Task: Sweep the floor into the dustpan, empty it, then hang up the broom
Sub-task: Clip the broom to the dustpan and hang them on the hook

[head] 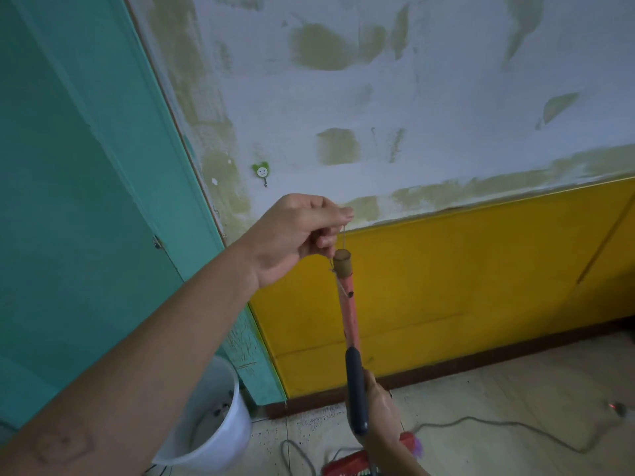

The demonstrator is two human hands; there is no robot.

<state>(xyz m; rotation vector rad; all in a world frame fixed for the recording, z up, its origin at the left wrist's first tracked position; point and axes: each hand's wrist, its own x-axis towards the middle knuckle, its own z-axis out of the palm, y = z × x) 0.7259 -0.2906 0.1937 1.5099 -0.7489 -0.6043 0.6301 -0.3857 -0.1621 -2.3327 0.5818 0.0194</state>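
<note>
String loop [343, 237] pinched in my left fingers [338, 214], broom [348, 304] hanging just under them. Right fingers [376, 389] clamp the handle lower down to steady it. Hook [264, 181] sits up-left of the pinch, so I'd lift there.

Wall hook [263, 173] above broom [347, 304]; bucket [220, 417] lower left.

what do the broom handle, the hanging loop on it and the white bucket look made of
Broom handle: likely wood with worn red paint; its bare brown end shows. Hanging loop: thin pale twine, knotted, probably natural fibre. White bucket: probably plastic, smooth with an even thin rim.
</note>
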